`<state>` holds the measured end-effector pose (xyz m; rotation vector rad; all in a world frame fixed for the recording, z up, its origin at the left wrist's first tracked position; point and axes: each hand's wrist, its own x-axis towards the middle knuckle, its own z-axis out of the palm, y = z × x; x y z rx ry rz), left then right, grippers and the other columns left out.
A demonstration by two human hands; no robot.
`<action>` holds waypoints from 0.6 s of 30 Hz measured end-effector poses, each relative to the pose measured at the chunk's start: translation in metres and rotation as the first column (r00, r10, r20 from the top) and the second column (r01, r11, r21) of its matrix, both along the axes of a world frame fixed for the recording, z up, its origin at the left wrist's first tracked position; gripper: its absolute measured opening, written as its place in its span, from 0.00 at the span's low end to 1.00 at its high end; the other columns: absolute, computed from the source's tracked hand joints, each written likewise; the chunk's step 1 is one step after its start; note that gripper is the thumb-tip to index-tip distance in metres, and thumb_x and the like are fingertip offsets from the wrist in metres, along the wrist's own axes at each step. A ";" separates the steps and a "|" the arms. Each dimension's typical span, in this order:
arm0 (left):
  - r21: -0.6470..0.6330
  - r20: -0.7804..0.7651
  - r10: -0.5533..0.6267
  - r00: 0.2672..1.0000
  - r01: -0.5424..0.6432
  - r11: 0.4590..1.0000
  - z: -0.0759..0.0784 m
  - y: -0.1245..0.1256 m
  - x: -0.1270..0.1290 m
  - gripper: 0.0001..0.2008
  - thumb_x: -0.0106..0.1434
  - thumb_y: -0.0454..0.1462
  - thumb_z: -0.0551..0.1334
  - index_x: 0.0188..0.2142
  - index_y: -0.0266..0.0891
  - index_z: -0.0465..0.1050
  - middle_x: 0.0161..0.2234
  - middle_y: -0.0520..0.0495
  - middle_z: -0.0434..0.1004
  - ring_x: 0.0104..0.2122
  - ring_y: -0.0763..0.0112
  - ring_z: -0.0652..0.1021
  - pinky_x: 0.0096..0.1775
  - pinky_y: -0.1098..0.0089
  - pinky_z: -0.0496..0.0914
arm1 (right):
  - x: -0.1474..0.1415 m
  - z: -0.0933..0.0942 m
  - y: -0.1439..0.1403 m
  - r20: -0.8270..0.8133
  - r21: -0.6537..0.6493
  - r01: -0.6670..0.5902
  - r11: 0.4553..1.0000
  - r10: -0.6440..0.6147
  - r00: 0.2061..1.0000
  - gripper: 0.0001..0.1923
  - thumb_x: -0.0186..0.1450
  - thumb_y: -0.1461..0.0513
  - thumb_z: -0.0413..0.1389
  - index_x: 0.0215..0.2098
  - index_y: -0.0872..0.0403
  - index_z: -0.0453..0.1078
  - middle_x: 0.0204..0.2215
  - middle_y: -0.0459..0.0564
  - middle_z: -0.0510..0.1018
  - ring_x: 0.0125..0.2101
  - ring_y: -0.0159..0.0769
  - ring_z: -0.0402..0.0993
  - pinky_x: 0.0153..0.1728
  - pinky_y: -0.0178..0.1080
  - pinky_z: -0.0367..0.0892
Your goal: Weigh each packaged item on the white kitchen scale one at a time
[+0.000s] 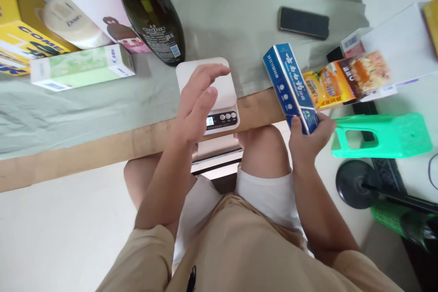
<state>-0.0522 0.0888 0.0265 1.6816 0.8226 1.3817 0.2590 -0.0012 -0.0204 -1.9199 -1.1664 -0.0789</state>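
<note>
Head view shows a cloth-covered table (85, 114) over pale floor, the left hand (196, 100) hovering with fingers spread above a white scale (224, 86), the right hand (308, 137) pinching a blue box (287, 84) beside a snack packet (345, 80).

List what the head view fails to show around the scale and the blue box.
- Scale: platform partly hidden by the open left hand; display digits too small to read.
- Blue box: lower end covered by the right hand; small print unreadable.
- Dark bottle: top cut off by the upper edge.
- Yellow box: cut by the left edge.
</note>
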 end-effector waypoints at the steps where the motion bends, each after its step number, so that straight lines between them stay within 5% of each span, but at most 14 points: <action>1: 0.008 0.006 -0.003 1.000 0.003 1.000 -0.001 0.001 0.000 0.32 0.72 0.66 0.53 0.57 0.53 0.81 0.58 0.45 0.82 0.63 0.54 0.79 0.68 0.54 0.73 | -0.002 -0.001 0.005 -0.014 -0.004 0.021 1.000 -0.021 1.000 0.34 0.57 0.39 0.63 0.49 0.55 0.69 0.45 0.58 0.73 0.50 0.50 0.72 0.62 0.64 0.69; 11: 0.045 0.034 -0.033 0.999 0.032 0.998 0.010 -0.002 0.001 0.25 0.75 0.61 0.54 0.55 0.56 0.83 0.56 0.45 0.81 0.65 0.54 0.78 0.70 0.54 0.72 | -0.018 0.003 0.022 -0.016 -0.118 0.065 0.991 -0.068 0.998 0.30 0.57 0.50 0.63 0.53 0.53 0.65 0.52 0.61 0.69 0.64 0.54 0.65 0.68 0.64 0.67; 18: -0.033 0.075 0.105 0.992 -0.103 0.994 0.024 -0.008 -0.006 0.28 0.66 0.68 0.59 0.47 0.57 0.84 0.50 0.44 0.83 0.63 0.48 0.81 0.66 0.52 0.76 | -0.021 0.015 0.028 -0.001 -0.203 0.044 0.978 -0.045 0.999 0.30 0.58 0.52 0.60 0.55 0.52 0.61 0.55 0.62 0.68 0.68 0.55 0.61 0.68 0.66 0.67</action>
